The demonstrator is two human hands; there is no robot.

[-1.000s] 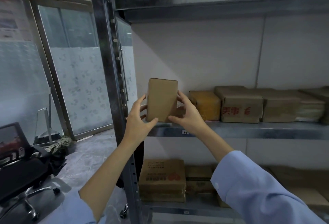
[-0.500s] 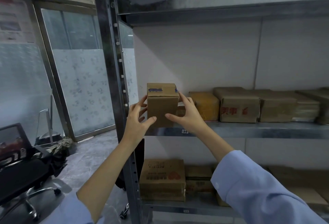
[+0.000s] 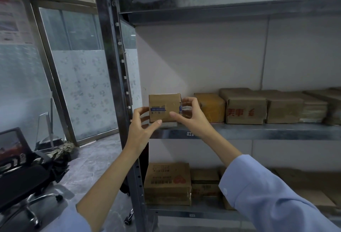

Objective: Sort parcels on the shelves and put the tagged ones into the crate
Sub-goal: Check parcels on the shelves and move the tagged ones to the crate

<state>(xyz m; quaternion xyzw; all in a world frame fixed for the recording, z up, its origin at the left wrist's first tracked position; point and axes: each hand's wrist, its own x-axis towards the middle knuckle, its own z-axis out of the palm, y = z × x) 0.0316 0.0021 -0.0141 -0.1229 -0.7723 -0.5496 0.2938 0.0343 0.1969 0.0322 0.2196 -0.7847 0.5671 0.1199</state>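
Grey metal shelf by a white wall, open room above. At its near left edge, a small square cardboard box, gripped by fingers of left hand and right hand. Brown boxes just right.

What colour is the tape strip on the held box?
Blue tape strip across the box; head view.
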